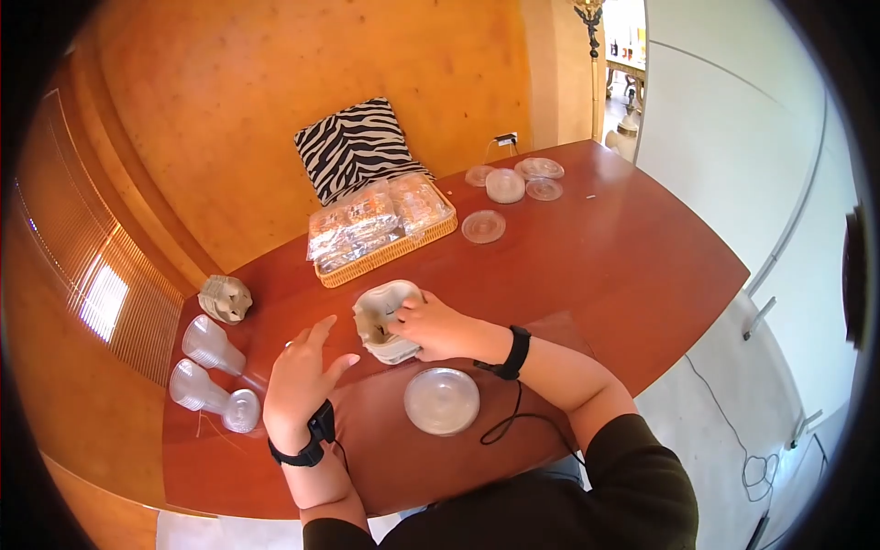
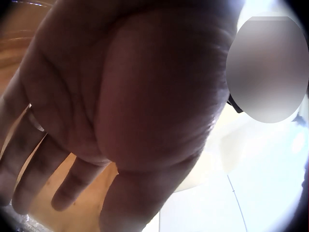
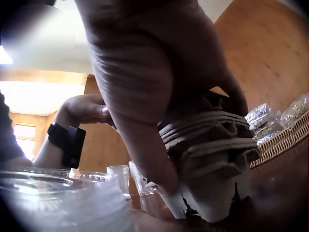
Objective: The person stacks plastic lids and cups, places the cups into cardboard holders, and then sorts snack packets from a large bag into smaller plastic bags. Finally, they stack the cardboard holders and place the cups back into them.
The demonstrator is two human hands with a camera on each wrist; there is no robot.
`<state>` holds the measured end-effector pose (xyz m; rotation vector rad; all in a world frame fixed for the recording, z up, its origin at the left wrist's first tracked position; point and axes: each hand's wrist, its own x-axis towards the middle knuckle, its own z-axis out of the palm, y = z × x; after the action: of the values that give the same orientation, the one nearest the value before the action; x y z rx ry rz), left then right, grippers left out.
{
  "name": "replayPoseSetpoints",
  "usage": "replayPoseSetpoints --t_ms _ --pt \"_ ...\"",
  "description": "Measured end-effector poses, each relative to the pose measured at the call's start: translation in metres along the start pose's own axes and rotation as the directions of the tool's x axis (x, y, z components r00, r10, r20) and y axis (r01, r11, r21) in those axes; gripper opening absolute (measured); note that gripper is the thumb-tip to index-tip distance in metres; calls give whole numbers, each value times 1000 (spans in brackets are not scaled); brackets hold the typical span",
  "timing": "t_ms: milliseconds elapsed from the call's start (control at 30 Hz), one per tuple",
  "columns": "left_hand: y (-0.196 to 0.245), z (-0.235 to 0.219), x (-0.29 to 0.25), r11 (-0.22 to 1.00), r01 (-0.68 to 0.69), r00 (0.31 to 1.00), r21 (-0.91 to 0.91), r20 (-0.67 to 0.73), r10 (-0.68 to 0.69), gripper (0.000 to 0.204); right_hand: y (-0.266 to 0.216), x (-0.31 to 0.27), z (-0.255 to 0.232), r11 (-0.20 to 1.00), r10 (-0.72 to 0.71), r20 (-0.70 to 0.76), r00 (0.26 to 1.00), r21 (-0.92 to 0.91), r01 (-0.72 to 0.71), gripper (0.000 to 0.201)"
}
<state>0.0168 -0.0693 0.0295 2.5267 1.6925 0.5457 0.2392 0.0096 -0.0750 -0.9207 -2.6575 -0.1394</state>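
A stack of grey moulded-pulp cup carriers [image 1: 392,352] stands on the table in front of the person. My right hand [image 1: 435,328] grips it from the right, with the thumb down the near side and the fingers over the top. Several nested layers of the stack [image 3: 217,162] show in the right wrist view. To the left of it, my left hand [image 1: 298,376] is raised with fingers spread and holds nothing. Its bare palm [image 2: 135,92] fills much of the left wrist view. Just nearer the person lies a stack of clear plastic lids [image 1: 442,401].
Nested clear plastic cups [image 1: 206,341] lie at the left edge, near another pulp carrier stack [image 1: 225,299]. A wicker basket [image 1: 390,252] of wrapped packets [image 1: 367,220] sits at the back. More clear lids [image 1: 484,226] are spread at the back right. A black cable [image 1: 532,414] crosses the near edge.
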Motion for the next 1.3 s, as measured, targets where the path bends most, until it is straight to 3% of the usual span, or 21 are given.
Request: replayPoseSetpoints --t_ms 67,167,267,333,433,533,567,600,700,767,800,900,1000,1100,1133,1233,1300 --pt "0 0 -3 1000 -23 1000 -5 -7 23 58 5 -3 4 998 -31 -111 993 -50 25 51" --pt "1 -2 -6 999 -41 999 -12 -12 41 58 20 -12 -11 997 13 -113 993 -70 -21 45" --pt "4 -4 -7 998 -57 998 -25 -3 57 59 42 -31 -31 992 52 -205 977 -99 -74 43" --pt "4 -2 -6 997 -69 998 -30 13 70 59 63 -50 -40 982 97 -221 970 -137 -130 42" --pt "3 2 -3 996 -82 996 -34 33 83 58 88 -86 -58 928 303 -128 944 -186 -323 51" --pt "5 4 -1 996 -80 995 -46 51 82 58 128 -135 -69 885 335 -213 918 -264 -384 52" --pt "7 3 -1 996 -69 995 -48 65 72 59 139 -150 -76 810 433 -202 878 -341 -478 52" --pt "8 4 -1 997 -55 995 -48 80 59 59 166 -173 -69 792 501 -252 828 -252 -556 55" --pt "6 10 1 997 -78 994 -16 70 79 59 210 -226 -84 530 661 -346 666 -413 -741 61" --pt "7 13 2 997 -73 994 -15 86 74 58 224 -254 -96 294 812 -355 464 -438 -850 65" --pt "7 14 3 997 -71 993 -15 94 72 58 237 -270 -95 213 826 -383 413 -465 -859 62" --pt "5 20 5 995 -100 991 7 89 99 58 261 -303 -95 89 843 -454 287 -409 -908 63" --pt "7 25 7 996 -93 988 -9 124 94 58 262 -306 -110 94 956 -207 207 -454 -886 71" --pt "6 32 9 993 -116 984 -7 134 116 58 235 -276 -144 63 989 -88 120 -486 -872 69" --pt "7 33 10 993 -117 984 -7 136 117 58 233 -272 -144 43 975 -160 155 -547 -836 64" --pt "8 36 12 992 -123 981 -11 152 123 57 222 -237 -135 204 719 -471 511 -561 -802 58" --pt "3 43 15 990 -142 976 -19 164 144 56 160 -180 -149 533 712 -335 617 -313 -786 50"
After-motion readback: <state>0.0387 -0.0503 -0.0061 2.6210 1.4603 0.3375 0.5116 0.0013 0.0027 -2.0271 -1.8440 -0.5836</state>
